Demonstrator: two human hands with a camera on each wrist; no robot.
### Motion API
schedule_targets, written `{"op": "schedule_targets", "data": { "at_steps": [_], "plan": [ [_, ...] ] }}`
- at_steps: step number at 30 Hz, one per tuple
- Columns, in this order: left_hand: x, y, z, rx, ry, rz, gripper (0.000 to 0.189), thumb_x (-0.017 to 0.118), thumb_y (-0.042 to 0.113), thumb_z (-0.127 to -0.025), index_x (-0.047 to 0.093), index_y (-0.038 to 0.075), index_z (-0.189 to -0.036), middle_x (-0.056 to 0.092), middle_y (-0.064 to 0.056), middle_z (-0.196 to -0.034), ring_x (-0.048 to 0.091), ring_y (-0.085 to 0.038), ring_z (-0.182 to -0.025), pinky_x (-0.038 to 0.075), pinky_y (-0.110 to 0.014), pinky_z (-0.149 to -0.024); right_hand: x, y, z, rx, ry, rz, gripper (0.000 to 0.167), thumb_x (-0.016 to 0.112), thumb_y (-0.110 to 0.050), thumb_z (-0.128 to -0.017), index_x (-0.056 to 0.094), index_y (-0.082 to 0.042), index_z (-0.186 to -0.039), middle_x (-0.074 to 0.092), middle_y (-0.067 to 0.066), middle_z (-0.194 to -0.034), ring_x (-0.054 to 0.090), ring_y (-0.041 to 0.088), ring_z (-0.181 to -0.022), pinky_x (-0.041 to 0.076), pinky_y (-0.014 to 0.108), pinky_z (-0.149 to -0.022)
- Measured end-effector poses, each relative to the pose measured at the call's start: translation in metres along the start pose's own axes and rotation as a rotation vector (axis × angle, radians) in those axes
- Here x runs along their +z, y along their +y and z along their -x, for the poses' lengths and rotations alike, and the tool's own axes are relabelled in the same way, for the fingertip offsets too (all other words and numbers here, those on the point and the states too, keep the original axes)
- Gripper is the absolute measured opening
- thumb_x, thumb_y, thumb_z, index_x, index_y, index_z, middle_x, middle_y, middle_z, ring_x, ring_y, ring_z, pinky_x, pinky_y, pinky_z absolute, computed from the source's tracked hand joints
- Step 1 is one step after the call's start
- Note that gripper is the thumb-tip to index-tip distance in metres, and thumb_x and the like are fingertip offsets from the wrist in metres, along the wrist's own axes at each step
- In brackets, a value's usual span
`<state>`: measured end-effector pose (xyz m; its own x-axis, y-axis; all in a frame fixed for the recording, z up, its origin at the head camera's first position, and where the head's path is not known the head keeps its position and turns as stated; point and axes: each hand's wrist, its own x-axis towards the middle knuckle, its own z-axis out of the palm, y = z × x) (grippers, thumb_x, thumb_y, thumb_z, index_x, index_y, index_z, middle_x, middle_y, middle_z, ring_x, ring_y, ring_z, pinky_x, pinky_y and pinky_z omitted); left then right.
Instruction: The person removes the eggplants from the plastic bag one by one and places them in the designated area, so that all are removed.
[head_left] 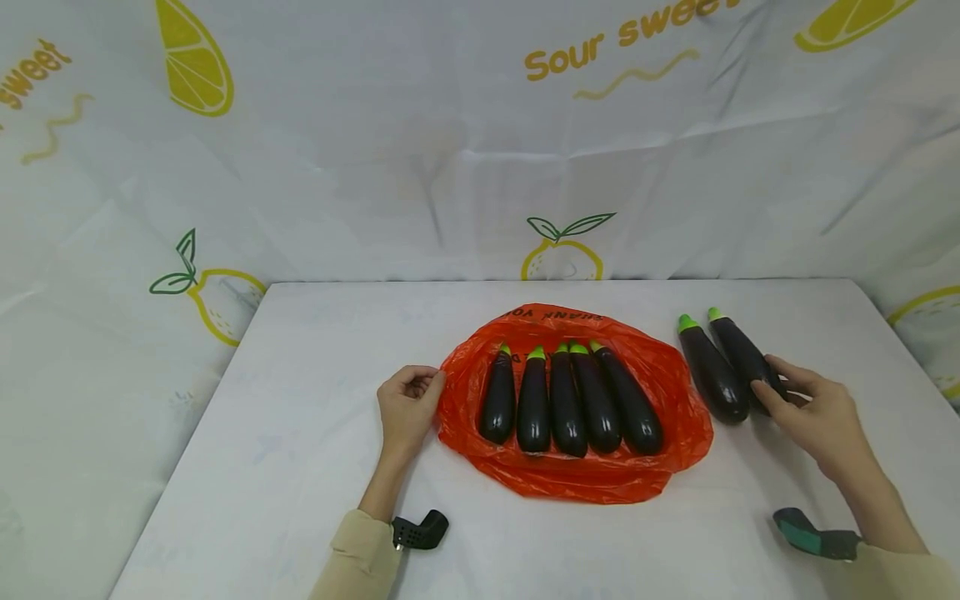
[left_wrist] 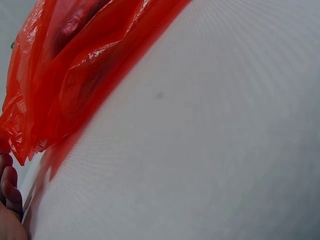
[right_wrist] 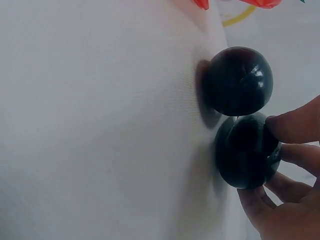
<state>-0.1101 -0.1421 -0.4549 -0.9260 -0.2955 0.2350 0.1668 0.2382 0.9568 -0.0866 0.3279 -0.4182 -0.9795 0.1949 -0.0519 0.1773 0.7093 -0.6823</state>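
Nearest the camera are the beige sleeves [head_left: 360, 554]. The outer eggplant [head_left: 742, 354] lies at the right of the desk [head_left: 315, 350], its blunt end pinched by the right hand [head_left: 821, 421]; whether it is clear of the surface I cannot tell. Beside it, a second eggplant [head_left: 712, 375] lies nearer the red plastic bag [head_left: 570, 483], which bears five more eggplants [head_left: 533, 408] in a row. The left hand [head_left: 408, 404] pinches the bag's left edge. I judge the step to be picking up the outer eggplant; next calls for lifting it without rolling its neighbour.
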Motion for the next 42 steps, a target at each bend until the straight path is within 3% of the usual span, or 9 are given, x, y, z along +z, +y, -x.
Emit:
{"op": "schedule_targets", "data": {
  "at_steps": [15, 20, 25, 27, 30, 32, 35, 39, 42],
  "plan": [
    [-0.002, -0.014, -0.002, 0.031, -0.019, 0.011, 0.006, 0.073, 0.003, -0.089, 0.076, -0.001, -0.085, 0.068, -0.020, -0.075, 0.053, -0.007, -0.063, 0.044, -0.014, -0.059, 0.005, 0.001, 0.001, -0.057, 0.021, 0.042, 0.058, 0.057, -0.023, -0.102, 0.043, 0.012, -0.147, 0.043, 0.048, -0.141, 0.049, 0.065, -0.118, 0.035, -0.003, -0.058],
    [-0.001, -0.014, -0.002, 0.033, -0.021, 0.011, 0.006, 0.073, 0.003, -0.089, 0.076, 0.000, -0.085, 0.068, -0.020, -0.075, 0.052, -0.006, -0.063, 0.045, -0.014, -0.059, 0.005, 0.000, 0.000, -0.064, 0.030, 0.076, 0.058, 0.060, -0.024, -0.101, 0.046, 0.012, -0.145, 0.046, 0.046, -0.139, 0.051, 0.063, -0.116, 0.044, 0.006, -0.056],
    [-0.001, -0.015, -0.002, 0.043, -0.019, 0.007, 0.006, 0.073, 0.003, -0.089, 0.076, 0.000, -0.085, 0.068, -0.019, -0.075, 0.053, -0.005, -0.063, 0.045, -0.014, -0.059, 0.005, -0.001, 0.001, -0.073, 0.041, 0.098, 0.061, 0.062, -0.026, -0.100, 0.046, 0.010, -0.146, 0.047, 0.047, -0.138, 0.052, 0.065, -0.114, 0.061, 0.041, -0.069],
    [-0.001, -0.015, -0.003, 0.048, -0.017, 0.007, 0.006, 0.073, 0.003, -0.088, 0.076, 0.000, -0.084, 0.068, -0.019, -0.074, 0.053, -0.005, -0.062, 0.045, -0.014, -0.059, 0.005, -0.001, 0.002, -0.083, 0.054, 0.097, 0.061, 0.063, -0.026, -0.099, 0.046, 0.009, -0.146, 0.047, 0.046, -0.138, 0.053, 0.064, -0.114, 0.062, 0.035, -0.072],
    [-0.001, -0.015, -0.003, 0.049, -0.018, 0.012, 0.006, 0.073, 0.002, -0.088, 0.076, 0.000, -0.084, 0.068, -0.020, -0.074, 0.053, -0.005, -0.062, 0.044, -0.014, -0.059, 0.005, -0.001, 0.004, -0.127, 0.117, 0.077, 0.058, 0.066, -0.025, -0.097, 0.051, 0.007, -0.144, 0.052, 0.042, -0.137, 0.064, 0.025, -0.112, 0.049, 0.003, -0.075],
    [-0.001, -0.015, -0.003, 0.043, -0.017, 0.016, 0.005, 0.074, 0.002, -0.088, 0.076, 0.000, -0.084, 0.068, -0.020, -0.074, 0.053, -0.005, -0.062, 0.044, -0.014, -0.059, 0.005, -0.001, 0.006, -0.158, 0.172, 0.054, 0.055, 0.068, -0.023, -0.097, 0.054, 0.005, -0.143, 0.055, 0.039, -0.137, 0.054, -0.005, -0.105, 0.032, -0.008, -0.075],
    [-0.001, -0.015, -0.002, 0.035, -0.012, 0.014, 0.006, 0.074, 0.002, -0.088, 0.076, -0.001, -0.084, 0.068, -0.021, -0.075, 0.053, -0.005, -0.062, 0.044, -0.013, -0.059, 0.006, -0.005, 0.009, -0.194, 0.261, 0.005, 0.051, 0.069, -0.019, -0.095, 0.058, 0.001, -0.141, 0.064, 0.014, -0.138, 0.035, -0.026, -0.097, 0.029, -0.009, -0.086],
    [0.000, -0.013, -0.002, 0.027, -0.004, 0.010, 0.006, 0.074, 0.002, -0.088, 0.075, -0.003, -0.085, 0.068, -0.022, -0.076, 0.052, -0.005, -0.062, 0.043, -0.012, -0.059, 0.007, -0.018, 0.012, -0.205, 0.343, -0.092, 0.046, 0.071, -0.014, -0.093, 0.063, -0.001, -0.136, 0.057, -0.034, -0.116, 0.045, -0.023, -0.096, 0.034, -0.008, -0.087],
    [0.000, -0.012, -0.002, 0.018, 0.000, 0.011, 0.008, 0.073, 0.002, -0.088, 0.075, -0.005, -0.085, 0.068, -0.023, -0.076, 0.051, -0.004, -0.061, 0.042, -0.012, -0.059, 0.009, -0.031, 0.015, -0.202, 0.377, -0.172, 0.043, 0.073, -0.008, -0.091, 0.066, 0.001, -0.132, 0.053, -0.042, -0.106, 0.053, -0.018, -0.092, 0.038, -0.007, -0.085]
  ]
}}
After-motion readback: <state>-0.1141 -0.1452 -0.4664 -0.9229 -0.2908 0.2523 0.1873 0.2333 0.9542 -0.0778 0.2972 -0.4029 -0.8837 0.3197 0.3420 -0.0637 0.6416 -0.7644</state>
